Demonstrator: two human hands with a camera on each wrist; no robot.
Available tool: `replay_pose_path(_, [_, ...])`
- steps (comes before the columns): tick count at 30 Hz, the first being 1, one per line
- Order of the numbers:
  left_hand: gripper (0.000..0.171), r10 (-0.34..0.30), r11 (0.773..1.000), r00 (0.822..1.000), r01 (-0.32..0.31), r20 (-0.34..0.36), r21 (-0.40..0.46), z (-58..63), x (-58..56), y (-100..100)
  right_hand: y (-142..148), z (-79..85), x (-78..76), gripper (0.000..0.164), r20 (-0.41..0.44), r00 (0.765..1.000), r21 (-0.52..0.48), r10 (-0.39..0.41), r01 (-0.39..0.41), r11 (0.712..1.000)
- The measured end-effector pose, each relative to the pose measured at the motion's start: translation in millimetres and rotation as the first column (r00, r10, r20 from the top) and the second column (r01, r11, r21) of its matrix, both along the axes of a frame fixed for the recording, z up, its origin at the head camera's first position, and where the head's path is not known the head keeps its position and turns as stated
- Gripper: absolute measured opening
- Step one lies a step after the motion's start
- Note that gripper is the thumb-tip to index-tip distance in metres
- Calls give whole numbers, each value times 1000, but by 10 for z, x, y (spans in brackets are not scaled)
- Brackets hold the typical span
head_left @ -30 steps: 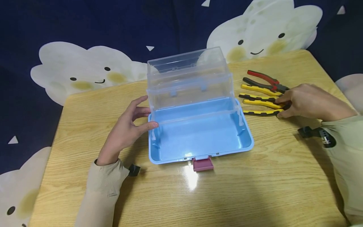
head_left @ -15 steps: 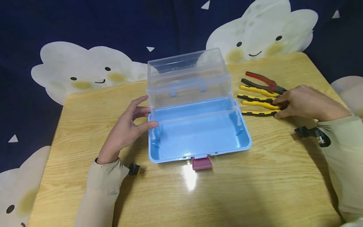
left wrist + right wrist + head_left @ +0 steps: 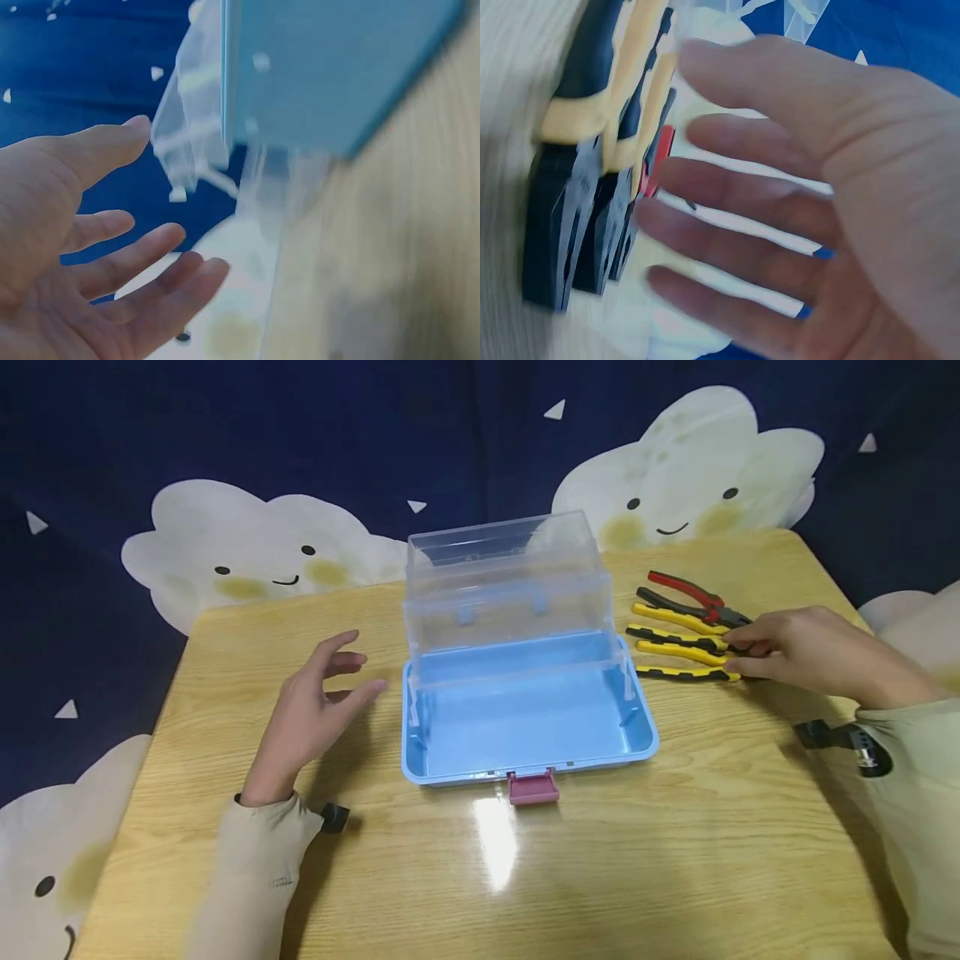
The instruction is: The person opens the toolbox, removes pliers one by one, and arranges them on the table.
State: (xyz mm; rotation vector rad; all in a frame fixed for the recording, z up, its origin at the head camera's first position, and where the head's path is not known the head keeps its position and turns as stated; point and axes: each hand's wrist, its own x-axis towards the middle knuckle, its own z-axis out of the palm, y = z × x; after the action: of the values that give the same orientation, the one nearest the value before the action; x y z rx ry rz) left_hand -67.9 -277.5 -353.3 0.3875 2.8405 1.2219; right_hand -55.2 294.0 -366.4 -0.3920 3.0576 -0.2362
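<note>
A light blue toolbox (image 3: pixel 525 718) stands in the middle of the table, its clear lid (image 3: pixel 510 585) raised at the back and its magenta latch (image 3: pixel 533 788) hanging at the front. To its left, my left hand (image 3: pixel 300 718) hovers apart from the box with spread, bent fingers and nothing in them. Right of the box lie red-and-black pliers (image 3: pixel 686 587) and two yellow-and-black pliers, a farther pair (image 3: pixel 675 617) and a nearer pair (image 3: pixel 675 652). My right hand (image 3: pixel 817 652) is at their heads; in the right wrist view its fingers (image 3: pixel 735 232) extend beside the pliers without gripping them.
The wooden table (image 3: pixel 600 877) reaches beyond both hands. Behind it hangs a dark blue cloth (image 3: pixel 300 427) with white smiling clouds. A black strap device (image 3: pixel 843 743) sits at the right wrist.
My left hand has let go of the box's left side and moved away to the left. My right hand stays by the pliers. The head view has shifted slightly.
</note>
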Motion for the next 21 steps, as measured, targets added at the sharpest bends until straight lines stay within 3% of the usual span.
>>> replay_pose_path(3, [67,54,998,996,-56,-76,-24,-51,29,-141,51,8,43,29,-158,987,3,33,-33,999])
replay_pose_path(6, [63,90,992,981,-103,-173,-67,-102,40,-266,122,30,77,26,-263,963,12,54,-52,999])
replay_pose_path(12, [58,46,970,911,-138,-410,-198,-149,25,-457,226,99,153,31,-394,913,36,101,-95,995])
replay_pose_path(16, [57,9,960,880,-141,-475,-243,-139,57,-596,221,101,222,41,-416,905,22,87,-86,996])
replay_pose_path(21, [55,9,957,854,-158,-520,-244,-140,115,-731,199,94,257,57,-371,928,-13,49,-58,998])
